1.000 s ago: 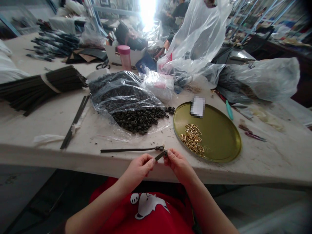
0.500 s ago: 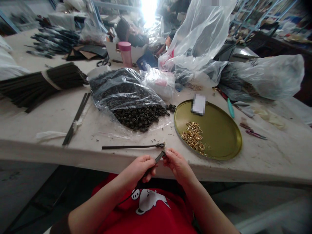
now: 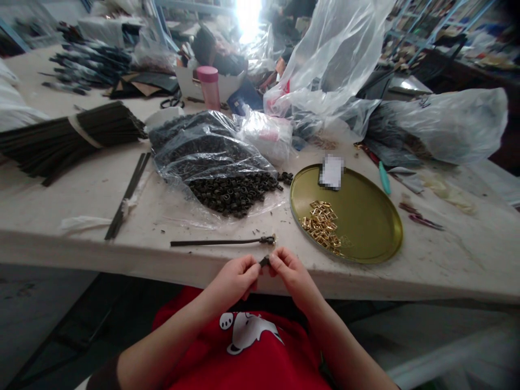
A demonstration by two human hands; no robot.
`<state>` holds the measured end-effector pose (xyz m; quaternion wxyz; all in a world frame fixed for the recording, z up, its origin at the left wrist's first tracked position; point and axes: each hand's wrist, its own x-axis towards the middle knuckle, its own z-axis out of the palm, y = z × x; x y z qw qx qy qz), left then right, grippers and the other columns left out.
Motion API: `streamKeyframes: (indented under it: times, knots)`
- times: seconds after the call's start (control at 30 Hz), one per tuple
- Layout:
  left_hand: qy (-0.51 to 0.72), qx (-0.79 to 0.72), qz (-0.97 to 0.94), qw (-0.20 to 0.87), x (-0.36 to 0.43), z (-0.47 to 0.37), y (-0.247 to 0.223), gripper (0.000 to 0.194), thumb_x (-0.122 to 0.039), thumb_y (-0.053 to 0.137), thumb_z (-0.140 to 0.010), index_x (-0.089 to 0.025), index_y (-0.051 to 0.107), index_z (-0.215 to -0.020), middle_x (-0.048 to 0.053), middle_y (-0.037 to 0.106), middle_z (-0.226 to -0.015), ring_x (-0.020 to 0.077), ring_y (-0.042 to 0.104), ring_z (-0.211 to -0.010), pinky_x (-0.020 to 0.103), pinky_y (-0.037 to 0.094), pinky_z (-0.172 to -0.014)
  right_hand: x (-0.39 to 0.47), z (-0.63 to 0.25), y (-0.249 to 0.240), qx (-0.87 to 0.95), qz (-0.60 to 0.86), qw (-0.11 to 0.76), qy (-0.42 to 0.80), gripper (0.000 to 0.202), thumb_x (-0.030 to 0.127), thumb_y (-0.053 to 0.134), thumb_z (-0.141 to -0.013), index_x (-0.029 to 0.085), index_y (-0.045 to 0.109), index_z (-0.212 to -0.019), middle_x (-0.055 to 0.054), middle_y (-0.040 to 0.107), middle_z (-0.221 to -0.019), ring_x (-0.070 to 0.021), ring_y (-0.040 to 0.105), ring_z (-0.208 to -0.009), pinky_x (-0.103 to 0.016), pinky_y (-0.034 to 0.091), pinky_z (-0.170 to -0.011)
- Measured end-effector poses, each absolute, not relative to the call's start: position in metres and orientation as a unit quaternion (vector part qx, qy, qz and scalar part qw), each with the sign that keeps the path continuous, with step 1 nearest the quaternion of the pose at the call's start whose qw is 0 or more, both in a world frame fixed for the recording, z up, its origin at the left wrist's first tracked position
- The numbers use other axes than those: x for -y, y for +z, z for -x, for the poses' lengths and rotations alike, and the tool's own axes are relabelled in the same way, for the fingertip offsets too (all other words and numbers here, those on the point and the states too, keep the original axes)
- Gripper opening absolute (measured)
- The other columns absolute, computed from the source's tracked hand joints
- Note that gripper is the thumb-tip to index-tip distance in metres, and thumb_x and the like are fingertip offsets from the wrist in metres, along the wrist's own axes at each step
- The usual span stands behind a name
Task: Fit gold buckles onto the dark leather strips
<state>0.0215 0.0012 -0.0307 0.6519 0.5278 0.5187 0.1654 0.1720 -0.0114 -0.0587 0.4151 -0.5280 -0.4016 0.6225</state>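
Close together at the table's front edge, both hands pinch one dark strap (image 3: pixel 265 261). My left hand (image 3: pixel 238 275) is closed round it; my right hand (image 3: pixel 289 271) grips its end between thumb and fingers. Most of the strap is hidden by the hands. Just beyond them lies another dark strap (image 3: pixel 219 242), a buckle at its right end. Gold buckles (image 3: pixel 320 225) form a heap on the round olive-gold tray (image 3: pixel 369 216) to the right. Small dark loops (image 3: pixel 235 195) spill out of a clear plastic bag (image 3: pixel 203 146) in front.
A banded bundle of dark strips (image 3: pixel 69 135) rests at the left, with loose strips (image 3: pixel 128 197) beside it. Farther back stand a pink-lidded jar (image 3: pixel 209 86) and plastic bags (image 3: pixel 325 70). Tools, including a turquoise-handled one (image 3: pixel 384 179), lie right of the tray.
My hands have drawn closer together around the strap's end, and less of the strap shows between them. The strap on the table stays in place.
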Motion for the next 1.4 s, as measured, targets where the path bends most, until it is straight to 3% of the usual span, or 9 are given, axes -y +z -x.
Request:
streamKeyframes:
  times: [0.13,0.33,0.77,0.9,1.03,1.13,1.23,1.33,1.4]
  knots:
    - [0.179,-0.52,-0.639,0.538,0.003,-0.02,-0.026,0.026,-0.031,0.041,-0.079,-0.018,0.044,-0.057,-0.004,0.045,-0.051,0.0111,0.042,-0.05,0.02,0.029,-0.046,0.018,-0.169,-0.054,0.486,0.538,0.405,0.557,0.023,0.039,0.053,-0.078,0.017,0.048,-0.07,0.003,0.047,-0.064,-0.0108,0.044,-0.061,-0.024,0.035,-0.057]
    - [0.194,-0.522,-0.567,0.607,0.004,-0.022,-0.034,0.031,-0.046,0.037,-0.079,-0.019,0.042,-0.064,-0.007,0.036,-0.048,0.0097,0.032,-0.039,0.02,0.025,-0.037,0.016,-0.167,-0.048,0.445,0.524,0.451,0.569,0.023,0.038,0.058,-0.075,0.017,0.05,-0.069,0.003,0.051,-0.063,-0.0106,0.047,-0.061,-0.023,0.037,-0.06]
    - [0.184,-0.509,-0.639,0.547,0.014,-0.019,-0.028,0.031,-0.044,0.037,-0.08,-0.019,0.045,-0.064,-0.004,0.044,-0.05,0.0126,0.042,-0.044,0.022,0.032,-0.044,0.019,-0.175,-0.046,0.37,0.441,0.439,0.69,0.024,0.035,0.068,-0.066,0.015,0.065,-0.079,0.002,0.058,-0.066,-0.0084,0.048,-0.059,-0.023,0.039,-0.062]
    - [0.166,-0.49,-0.605,0.605,0.019,-0.016,-0.028,0.032,-0.045,0.039,-0.08,-0.017,0.05,-0.093,-0.004,0.049,-0.054,0.0123,0.043,-0.04,0.021,0.032,-0.04,0.017,-0.182,-0.044,0.364,0.478,0.463,0.651,0.021,0.032,0.069,-0.066,0.017,0.066,-0.079,0.002,0.058,-0.066,-0.0083,0.047,-0.059,-0.021,0.038,-0.06]
    - [0.221,-0.508,-0.626,0.549,0.02,-0.012,-0.028,0.052,-0.042,0.04,-0.082,-0.016,0.036,-0.127,-0.002,0.054,-0.054,0.0177,0.051,-0.051,0.025,0.042,-0.053,0.02,-0.166,-0.048,0.322,0.446,0.497,0.672,0.024,0.033,0.07,-0.064,0.016,0.065,-0.079,0.002,0.056,-0.066,-0.0084,0.046,-0.057,-0.021,0.037,-0.057]
    - [0.272,-0.508,-0.615,0.539,0.014,-0.01,-0.03,0.055,-0.044,0.044,-0.079,-0.021,0.038,-0.129,0.006,0.064,-0.095,0.023,0.058,-0.088,0.028,0.045,-0.077,0.018,-0.159,-0.051,0.349,0.409,0.475,0.697,0.03,0.039,0.067,-0.066,0.015,0.064,-0.083,0.0,0.055,-0.067,-0.0095,0.047,-0.057,-0.023,0.039,-0.057]
    - [0.275,-0.504,-0.6,0.557,0.004,-0.007,-0.033,0.047,-0.048,0.049,-0.075,-0.024,0.053,-0.115,0.004,0.061,-0.106,0.025,0.049,-0.106,0.026,0.042,-0.084,-0.002,-0.192,-0.046,0.501,0.509,0.452,0.535,0.028,0.039,0.056,-0.076,0.016,0.061,-0.092,-0.003,0.057,-0.077,-0.0128,0.05,-0.066,-0.025,0.04,-0.062]
    - [0.254,-0.521,-0.565,0.588,-0.004,-0.009,-0.034,0.039,-0.054,0.048,-0.074,-0.022,0.061,-0.091,0.001,0.059,-0.068,0.0206,0.055,-0.072,0.022,0.044,-0.059,-0.038,-0.249,-0.037,0.62,0.668,0.345,0.224,0.024,0.027,0.051,-0.081,0.016,0.057,-0.101,-0.008,0.056,-0.095,-0.016,0.052,-0.077,-0.029,0.04,-0.074]
    - [0.243,-0.517,-0.556,0.603,-0.008,-0.014,-0.033,0.038,-0.056,0.049,-0.072,-0.02,0.06,-0.078,-0.003,0.048,-0.054,0.0148,0.044,-0.054,0.02,0.035,-0.047,-0.061,-0.28,-0.035,0.663,0.708,0.217,0.115,0.024,0.02,0.053,-0.078,0.016,0.058,-0.101,-0.01,0.054,-0.101,-0.019,0.052,-0.084,-0.031,0.039,-0.077]
